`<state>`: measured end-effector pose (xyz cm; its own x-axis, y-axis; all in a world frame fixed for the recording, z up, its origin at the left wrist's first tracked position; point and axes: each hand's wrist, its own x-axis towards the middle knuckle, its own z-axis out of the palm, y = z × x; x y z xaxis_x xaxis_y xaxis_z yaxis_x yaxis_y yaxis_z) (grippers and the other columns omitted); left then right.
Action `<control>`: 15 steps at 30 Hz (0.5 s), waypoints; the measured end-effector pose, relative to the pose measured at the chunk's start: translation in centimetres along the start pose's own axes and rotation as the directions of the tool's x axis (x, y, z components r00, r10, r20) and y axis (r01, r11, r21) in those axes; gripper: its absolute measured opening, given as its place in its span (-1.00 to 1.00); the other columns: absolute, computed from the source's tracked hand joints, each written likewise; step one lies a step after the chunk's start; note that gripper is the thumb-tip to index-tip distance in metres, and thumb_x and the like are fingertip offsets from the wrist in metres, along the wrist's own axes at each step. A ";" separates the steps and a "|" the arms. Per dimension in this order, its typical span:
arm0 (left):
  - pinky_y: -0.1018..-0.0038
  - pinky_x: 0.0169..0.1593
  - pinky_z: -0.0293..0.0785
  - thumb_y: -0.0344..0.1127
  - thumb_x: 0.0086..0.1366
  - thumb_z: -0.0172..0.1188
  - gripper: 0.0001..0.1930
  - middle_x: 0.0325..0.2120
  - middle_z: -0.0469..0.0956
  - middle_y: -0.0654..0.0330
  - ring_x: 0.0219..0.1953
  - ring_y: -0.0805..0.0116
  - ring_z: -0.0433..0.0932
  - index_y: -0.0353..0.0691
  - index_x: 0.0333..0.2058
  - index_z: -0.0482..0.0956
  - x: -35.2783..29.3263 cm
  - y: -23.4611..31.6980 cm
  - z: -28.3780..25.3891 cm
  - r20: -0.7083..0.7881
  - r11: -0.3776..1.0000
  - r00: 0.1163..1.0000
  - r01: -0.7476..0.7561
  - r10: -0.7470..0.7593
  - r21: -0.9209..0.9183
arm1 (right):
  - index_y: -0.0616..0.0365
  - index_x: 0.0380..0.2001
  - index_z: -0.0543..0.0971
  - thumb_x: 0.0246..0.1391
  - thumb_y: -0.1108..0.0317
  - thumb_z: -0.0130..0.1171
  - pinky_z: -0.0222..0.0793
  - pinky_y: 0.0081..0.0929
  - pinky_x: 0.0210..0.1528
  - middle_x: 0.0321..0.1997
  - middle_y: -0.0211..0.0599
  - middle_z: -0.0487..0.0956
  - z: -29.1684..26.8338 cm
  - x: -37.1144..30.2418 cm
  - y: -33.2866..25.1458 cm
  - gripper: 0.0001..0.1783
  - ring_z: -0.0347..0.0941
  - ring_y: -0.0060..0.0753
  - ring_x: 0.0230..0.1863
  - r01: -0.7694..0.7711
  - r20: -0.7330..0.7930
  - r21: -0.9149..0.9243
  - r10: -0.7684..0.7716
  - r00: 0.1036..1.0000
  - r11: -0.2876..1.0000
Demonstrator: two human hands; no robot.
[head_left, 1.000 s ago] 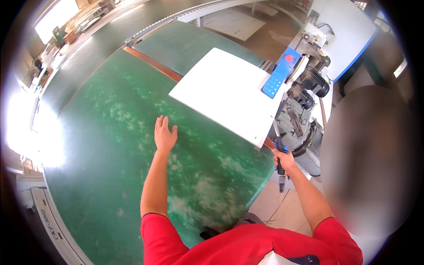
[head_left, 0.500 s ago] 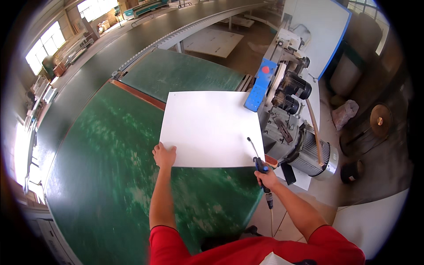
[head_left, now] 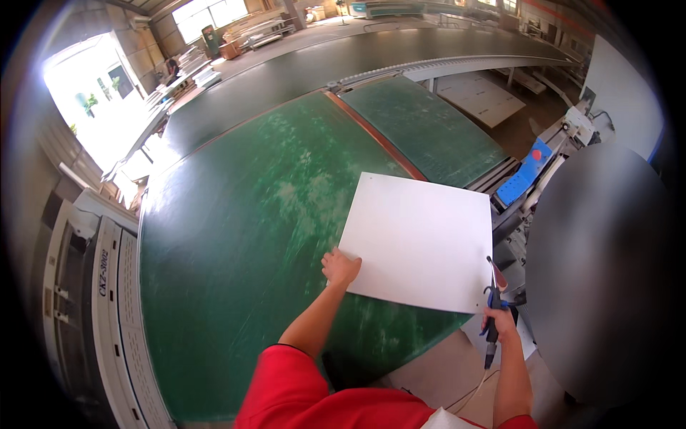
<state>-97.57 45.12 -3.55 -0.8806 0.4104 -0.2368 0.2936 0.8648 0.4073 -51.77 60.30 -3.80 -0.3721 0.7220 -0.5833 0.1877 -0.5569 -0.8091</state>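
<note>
A white rectangular panel (head_left: 421, 239) lies on the worn green belt table (head_left: 236, 286), a small dark hole near its far left corner. My left hand (head_left: 341, 267) grips its left edge close to the near corner, thumb on top; the fingers' undersides are hidden. In my right hand (head_left: 501, 322) is a black air blow gun (head_left: 491, 294) with blue parts, my fingers wrapped round its handle. Its thin bent nozzle points away from me, its tip at the panel's right edge. A pale hose (head_left: 473, 393) hangs from the gun's lower end.
Beyond the panel is a second green belt section (head_left: 421, 129), separated by a reddish strip (head_left: 375, 134). A machine with a blue guard (head_left: 525, 171) borders the right. A large blurred grey rounded shape (head_left: 600, 279) covers much of the right side. A pale machine cabinet (head_left: 114, 314) stands left.
The view has swung left, so the table and panel sit further right. The panel is turned slightly clockwise. The nozzle tip has gone from over the panel to its right edge.
</note>
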 end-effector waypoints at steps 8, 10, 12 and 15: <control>0.20 -0.09 0.49 0.18 0.20 0.15 -0.32 -0.15 0.58 -0.20 -0.12 -0.05 0.60 -0.49 -0.12 0.58 -13.5 -16.8 -2.8 0.427 0.860 0.890 0.338 -0.160 -0.382 | 0.24 -0.36 0.52 0.02 0.29 0.21 0.47 -0.18 -0.30 -0.56 -0.17 0.51 -7.6 -14.3 16.7 -0.78 0.51 -0.11 -0.48 -0.278 0.177 0.154 0.250 0.952 0.948; 0.21 -0.09 0.48 0.20 0.24 0.09 -0.30 -0.17 0.59 -0.18 -0.12 -0.02 0.59 -0.51 -0.10 0.56 -17.0 -17.6 -3.8 0.360 0.886 0.921 0.288 -0.151 -0.364 | 0.24 -0.34 0.52 0.01 0.28 0.22 0.46 -0.14 -0.26 -0.55 -0.16 0.52 -8.1 -17.4 19.7 -0.76 0.51 -0.07 -0.46 -0.182 0.207 0.240 0.133 0.969 0.954; 0.22 -0.10 0.48 0.22 0.28 0.04 -0.27 -0.20 0.59 -0.17 -0.13 0.01 0.59 -0.53 -0.10 0.56 -19.1 -19.7 -4.0 0.301 0.899 0.940 0.266 -0.161 -0.349 | 0.25 -0.39 0.51 -0.02 0.24 0.25 0.45 -0.07 -0.23 -0.53 -0.11 0.54 -6.8 -22.1 20.5 -0.73 0.51 -0.01 -0.43 -0.063 0.191 0.397 -0.016 0.981 0.915; 0.23 -0.13 0.49 0.24 0.31 -0.03 -0.25 -0.25 0.60 -0.15 -0.17 0.06 0.60 -0.57 -0.14 0.56 -21.1 -22.2 -2.7 0.289 0.910 0.947 0.240 -0.142 -0.338 | 0.25 -0.41 0.50 0.01 0.16 0.26 0.43 -0.19 -0.28 -0.54 -0.16 0.51 -6.5 -28.7 21.5 -0.67 0.47 -0.13 -0.44 0.171 0.107 0.420 -0.236 0.966 0.891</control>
<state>-86.51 16.50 -5.23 -0.7676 0.3496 -0.5371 -0.0697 0.7877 0.6122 -31.14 30.31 -4.95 -0.5008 0.7850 -0.3647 -0.2784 -0.5451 -0.7908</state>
